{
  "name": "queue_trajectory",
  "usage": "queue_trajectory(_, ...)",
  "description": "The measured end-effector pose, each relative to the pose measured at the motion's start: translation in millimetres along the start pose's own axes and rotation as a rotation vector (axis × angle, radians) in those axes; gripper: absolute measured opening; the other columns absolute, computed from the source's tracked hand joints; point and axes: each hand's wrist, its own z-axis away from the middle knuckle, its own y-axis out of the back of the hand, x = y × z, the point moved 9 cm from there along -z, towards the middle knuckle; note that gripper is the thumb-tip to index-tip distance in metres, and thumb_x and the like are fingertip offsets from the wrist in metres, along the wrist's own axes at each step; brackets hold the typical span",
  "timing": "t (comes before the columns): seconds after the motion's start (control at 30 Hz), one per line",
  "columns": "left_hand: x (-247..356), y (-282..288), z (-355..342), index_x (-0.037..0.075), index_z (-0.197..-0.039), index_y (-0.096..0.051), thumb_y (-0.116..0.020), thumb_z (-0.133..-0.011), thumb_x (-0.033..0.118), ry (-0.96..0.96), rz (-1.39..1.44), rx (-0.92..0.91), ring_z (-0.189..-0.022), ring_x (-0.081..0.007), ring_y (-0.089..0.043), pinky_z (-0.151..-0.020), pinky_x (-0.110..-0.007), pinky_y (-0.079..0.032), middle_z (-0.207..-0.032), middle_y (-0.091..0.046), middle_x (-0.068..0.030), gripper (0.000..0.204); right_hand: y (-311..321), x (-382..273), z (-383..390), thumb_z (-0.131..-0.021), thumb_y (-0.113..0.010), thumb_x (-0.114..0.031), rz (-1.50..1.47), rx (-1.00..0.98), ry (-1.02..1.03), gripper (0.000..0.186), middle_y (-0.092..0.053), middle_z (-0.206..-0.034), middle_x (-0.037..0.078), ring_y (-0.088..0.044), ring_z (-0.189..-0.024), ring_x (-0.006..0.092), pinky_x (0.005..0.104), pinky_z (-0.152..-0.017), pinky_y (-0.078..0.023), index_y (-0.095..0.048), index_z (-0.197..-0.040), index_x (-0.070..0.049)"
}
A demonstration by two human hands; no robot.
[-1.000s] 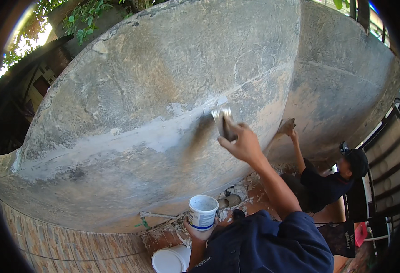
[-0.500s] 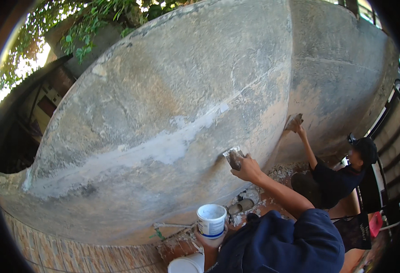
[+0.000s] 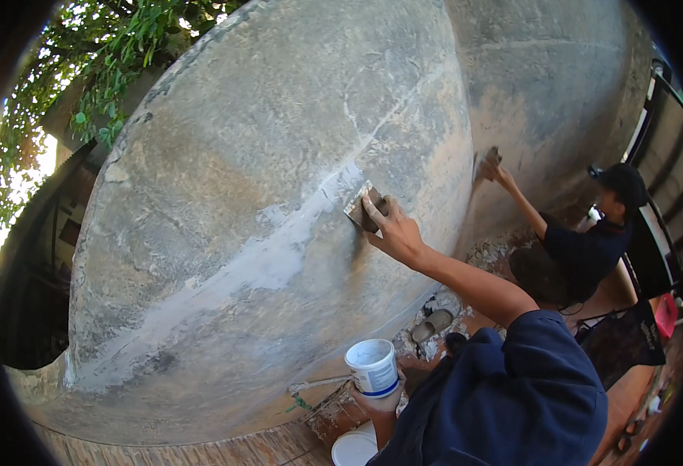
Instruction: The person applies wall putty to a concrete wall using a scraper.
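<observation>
My right hand (image 3: 400, 235) is closed round a wide, flat putty knife (image 3: 362, 206), its blade edge at the grey wall (image 3: 194, 186). The blade is beside the upper right end of a pale smear of filler (image 3: 240, 281) that slants up across the wall. A thin light crack line carries on above it. Low down, my left hand (image 3: 380, 401) grips a white plastic tub (image 3: 375, 371) with a blue band, tilted a little so that its open top shows greyish paste inside.
At the right a co-worker (image 3: 597, 233) in a dark cap and shirt crouches, one hand holding a scraper (image 3: 487, 163) against the adjoining wall. Below my tub stands a second white bucket (image 3: 354, 449). A tap pipe (image 3: 318, 384), a sandal (image 3: 432, 325) and flaked debris lie near the wall's foot.
My right hand has moved the putty knife up and left along the wall, to the filler's upper end. The view has shifted; my left hand still holds the tub.
</observation>
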Motion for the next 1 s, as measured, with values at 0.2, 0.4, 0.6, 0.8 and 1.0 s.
queue_trajectory(0.2,-57,-22,1,-0.005,-0.130,-0.023,-0.090,-0.057,0.027,0.452,0.603,-0.384,-0.099,-0.0276,-0.063,-0.088,-0.040,-0.051,-0.114,-0.059,-0.0226,0.104,-27,55,76,-0.076,-0.072,-0.029,0.028,-0.363,-0.188,0.084,-0.046,-0.121,0.028,-0.062,-0.083,0.0448,0.0470,-0.072,-0.054,-0.031,-0.149,-0.022)
queue_trajectory(0.4,-24,-20,15,0.012,-0.123,-0.052,-0.042,-0.079,0.064,-0.279,-0.337,-0.131,-0.114,-0.0360,-0.052,-0.084,-0.051,-0.044,-0.121,-0.054,-0.0163,0.069,61,-13,3,-0.079,-0.072,-0.035,-0.106,-0.119,-0.090,0.083,-0.046,-0.124,0.028,-0.065,-0.080,0.0409,0.0437,-0.072,-0.056,-0.030,-0.150,-0.024)
queue_trajectory(0.6,-55,-20,13,0.013,-0.130,-0.050,-0.041,-0.077,0.066,0.363,0.281,-0.292,-0.114,-0.0369,-0.052,-0.084,-0.051,-0.044,-0.127,-0.053,-0.0184,0.075,11,-24,-16,-0.078,-0.073,-0.029,0.041,-0.025,0.120,0.079,-0.044,-0.124,0.026,-0.063,-0.085,0.0418,0.0446,-0.070,-0.056,-0.035,-0.147,-0.024)
queue_trajectory(0.8,-105,-36,4,0.012,-0.131,-0.049,-0.039,-0.077,0.066,0.940,1.106,-0.374,-0.111,-0.0373,-0.054,-0.083,-0.051,-0.046,-0.127,-0.054,-0.0181,0.077,-35,52,65,-0.074,-0.073,-0.031,0.098,-0.294,-0.102,0.078,-0.046,-0.124,0.030,-0.062,-0.084,0.0474,0.0464,-0.073,-0.055,-0.040,-0.144,-0.023)
queue_trajectory(1.0,-67,-27,5,0.010,-0.133,-0.018,-0.078,-0.071,0.027,0.277,0.503,-0.419,-0.108,-0.0324,-0.058,-0.089,-0.049,-0.048,-0.121,-0.055,-0.0157,0.088,30,-5,37,-0.078,-0.074,-0.042,-0.034,-0.290,-0.017,0.080,-0.052,-0.119,0.029,-0.067,-0.080,0.0408,0.0435,-0.077,-0.056,-0.038,-0.147,-0.024)
